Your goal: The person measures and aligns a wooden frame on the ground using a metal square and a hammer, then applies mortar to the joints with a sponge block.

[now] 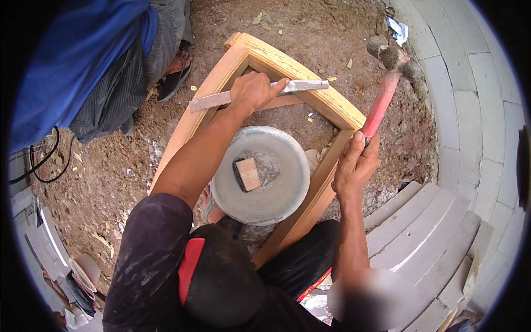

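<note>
My left hand [255,93] is closed around a flat silver metal bar [213,101], its thumb lying along the bar. The bar stretches across the upper part of a wooden frame [293,63] made of light, moulded timber. My right hand [357,166] grips a hammer [381,102] low on its red handle, with the dirty metal head raised toward the upper right, beyond the frame's right corner. Inside the frame, close to my body, sits a round grey basin [296,191]. In it are several loose nails [271,171] and a small block [250,174] with a pale wooden top and dark side.
Another person in a blue top [94,61] stands at upper left, a sandaled foot [176,77] near the frame. Grey blocks [426,227] are stacked at right, below a curved-looking block wall [470,99]. Black cable [58,160] hangs at left. Wood chips litter the rough dirt ground [332,27].
</note>
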Demonstrator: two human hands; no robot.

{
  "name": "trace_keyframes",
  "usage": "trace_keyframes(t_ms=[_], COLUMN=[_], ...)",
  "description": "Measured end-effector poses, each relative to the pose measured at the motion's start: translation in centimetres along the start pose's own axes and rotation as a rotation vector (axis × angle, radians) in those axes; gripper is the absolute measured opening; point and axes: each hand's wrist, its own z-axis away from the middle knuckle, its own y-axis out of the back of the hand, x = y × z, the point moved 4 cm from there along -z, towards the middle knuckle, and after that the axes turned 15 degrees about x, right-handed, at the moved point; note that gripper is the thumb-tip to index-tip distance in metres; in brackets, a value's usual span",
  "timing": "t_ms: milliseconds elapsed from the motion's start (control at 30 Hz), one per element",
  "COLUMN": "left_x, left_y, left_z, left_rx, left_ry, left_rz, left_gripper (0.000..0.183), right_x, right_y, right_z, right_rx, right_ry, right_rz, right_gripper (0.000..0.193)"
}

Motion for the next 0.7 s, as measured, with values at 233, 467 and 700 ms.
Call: trace_keyframes(t_ms=[233,467,700], left_x=[0.8,0.2,0.7], left_y=[0.1,0.5,0.2], left_z=[0.3,0.1,-0.3], left_rx=[-0.007,-0.032,0.007], left_ry=[-0.003,0.002,-0.013], left_rz=[-0.009,-0.004,0.016], left_gripper=[0.08,0.08,0.081], right_x=[0.0,2.7,6.4], right_y=[-0.5,-1.1,-2.5], right_z=[-1.6,-2.8,-0.5], right_rx=[0.175,-0.147,-0.234], right_ry=[0.231,-0.058,0.119], right_rz=[-0.067,0.418,0.602], right_gripper=[0.027,0.031,0.029])
